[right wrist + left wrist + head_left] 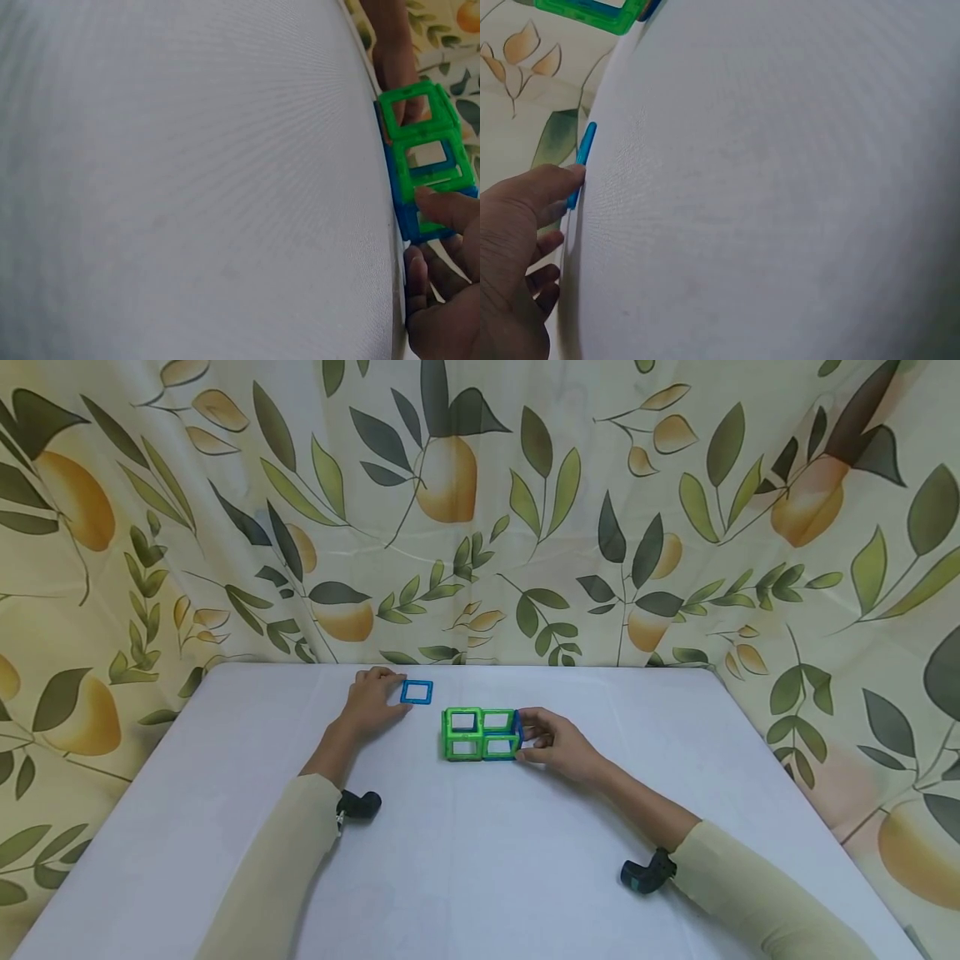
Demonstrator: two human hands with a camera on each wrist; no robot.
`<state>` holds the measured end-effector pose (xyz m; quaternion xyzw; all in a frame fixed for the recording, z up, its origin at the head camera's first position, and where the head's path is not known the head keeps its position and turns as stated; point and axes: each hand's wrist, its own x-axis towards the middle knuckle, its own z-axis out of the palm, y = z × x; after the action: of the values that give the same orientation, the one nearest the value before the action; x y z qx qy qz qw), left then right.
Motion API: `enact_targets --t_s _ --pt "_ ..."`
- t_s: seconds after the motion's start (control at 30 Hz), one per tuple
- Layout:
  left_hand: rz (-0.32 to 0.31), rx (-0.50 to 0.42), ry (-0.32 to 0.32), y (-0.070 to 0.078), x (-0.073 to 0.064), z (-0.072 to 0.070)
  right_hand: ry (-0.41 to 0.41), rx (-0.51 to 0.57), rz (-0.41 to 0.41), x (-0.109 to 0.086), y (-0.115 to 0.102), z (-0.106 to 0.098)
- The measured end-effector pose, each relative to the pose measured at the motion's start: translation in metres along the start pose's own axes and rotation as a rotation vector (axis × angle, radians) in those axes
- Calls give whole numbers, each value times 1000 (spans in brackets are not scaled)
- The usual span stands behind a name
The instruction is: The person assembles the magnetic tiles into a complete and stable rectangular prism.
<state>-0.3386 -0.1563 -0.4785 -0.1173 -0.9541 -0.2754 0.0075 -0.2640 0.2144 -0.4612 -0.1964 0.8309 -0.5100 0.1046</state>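
My left hand [370,700] pinches a blue square magnetic tile [405,692] with an open middle, thumb on its near edge and a finger at its far edge. In the left wrist view the same tile [589,139] appears edge-on beside the thumb. To the right sits a box-shaped block of magnetic tiles [481,745], two squares wide, with green frames on top and blue ones at its right end and underside. The right hand [558,743] grips that right end between thumb and fingers. In the right wrist view the thumb presses the block's green and blue frames [425,135].
A white-covered table [480,852] lies under both hands. Behind its far edge hangs a curtain [480,568] printed with leaves and fruit. Black wrist cameras [362,805] are strapped near both sleeves. A narrow gap separates the single tile from the block.
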Motion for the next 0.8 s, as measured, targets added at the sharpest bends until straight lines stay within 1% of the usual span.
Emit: enact_targets --t_s 0.27,0.5,0.6,0.8 --pt "6 -16 8 1 -1 -2 -3 3 0 1 0 0" --pt "24 27 3 0 -1 -2 -4 -5 7 0 -2 1" --pt "25 14 6 0 0 -2 -1 -2 0 0 -2 1" --pt "3 -45 23 -1 0 -2 -5 -1 -2 0 -2 0"
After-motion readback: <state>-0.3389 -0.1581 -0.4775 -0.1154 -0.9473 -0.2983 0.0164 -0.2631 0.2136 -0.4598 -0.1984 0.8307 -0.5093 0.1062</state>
